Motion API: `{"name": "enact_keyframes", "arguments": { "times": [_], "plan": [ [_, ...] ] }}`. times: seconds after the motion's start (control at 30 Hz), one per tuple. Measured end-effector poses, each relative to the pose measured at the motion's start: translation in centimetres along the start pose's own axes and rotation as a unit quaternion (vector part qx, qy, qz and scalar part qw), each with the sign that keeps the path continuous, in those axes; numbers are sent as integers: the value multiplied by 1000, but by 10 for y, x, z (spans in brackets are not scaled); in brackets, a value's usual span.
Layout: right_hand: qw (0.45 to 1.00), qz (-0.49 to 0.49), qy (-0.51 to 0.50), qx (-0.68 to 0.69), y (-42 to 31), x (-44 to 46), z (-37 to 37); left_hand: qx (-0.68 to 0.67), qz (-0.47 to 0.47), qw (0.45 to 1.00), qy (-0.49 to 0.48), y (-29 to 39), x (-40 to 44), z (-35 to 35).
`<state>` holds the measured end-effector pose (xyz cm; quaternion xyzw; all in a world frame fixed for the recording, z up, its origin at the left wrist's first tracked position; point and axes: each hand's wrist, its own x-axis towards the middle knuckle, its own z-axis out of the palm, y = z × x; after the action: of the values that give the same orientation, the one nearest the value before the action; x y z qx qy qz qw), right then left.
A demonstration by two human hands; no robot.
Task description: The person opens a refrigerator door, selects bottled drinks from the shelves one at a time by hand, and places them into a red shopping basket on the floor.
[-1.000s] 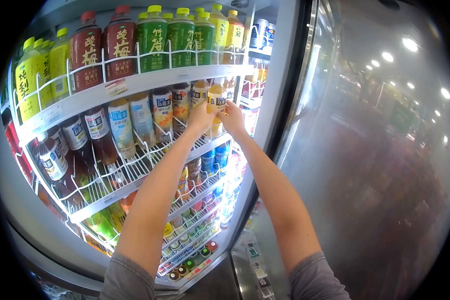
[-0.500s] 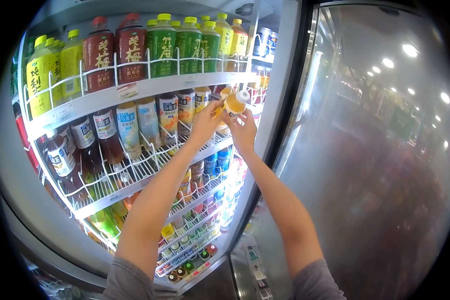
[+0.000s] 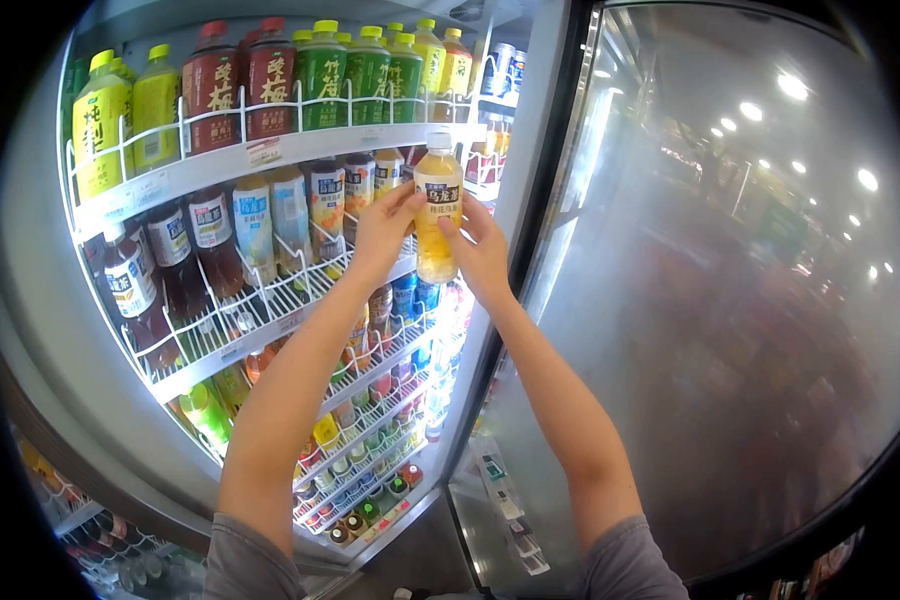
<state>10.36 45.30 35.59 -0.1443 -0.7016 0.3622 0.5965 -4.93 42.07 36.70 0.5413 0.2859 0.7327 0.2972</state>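
Observation:
A yellow tea bottle with a white cap stands upright between my hands, in front of the second shelf, its label turned toward me. My left hand grips its left side, fingers bent against the label. On the other side my right hand is closed on the bottle, thumb across the front. Behind my left hand, several labelled tea bottles line the second shelf. Bottles with green labels stand on the shelf above.
White wire shelf fronts curve across the left and middle. Lower shelves hold more drinks. On the right is the fogged glass door with light reflections. Dark red bottles sit at the upper left.
The yellow bottle has come out from the shelf toward me and gone from tilted to upright, label now facing me. Both hands moved with it. The view has shifted slightly.

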Motion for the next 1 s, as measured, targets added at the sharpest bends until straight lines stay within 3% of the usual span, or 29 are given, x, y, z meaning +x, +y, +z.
{"name": "enact_keyframes", "arguments": {
  "times": [0.17, 0.43, 0.53, 0.63, 1.0],
  "plan": [
    [989, 54, -83, 110, -16, -35, 2, 0, -45, 999, 14, 23, -31, -3],
    [989, 79, -52, 117, -24, -83, 21, 26, -68, 997, -1, 30, -88, -18],
    [986, 87, -50, 130, -31, -93, 30, 163, -23, 985, -51, 42, -111, -24],
    [983, 91, -77, 138, -49, -103, 39, 110, -50, 992, -48, 57, -131, -28],
    [960, 110, -139, 217, -84, -141, 48, 134, -54, 989, 16, 89, -199, -23]
  ]
}}
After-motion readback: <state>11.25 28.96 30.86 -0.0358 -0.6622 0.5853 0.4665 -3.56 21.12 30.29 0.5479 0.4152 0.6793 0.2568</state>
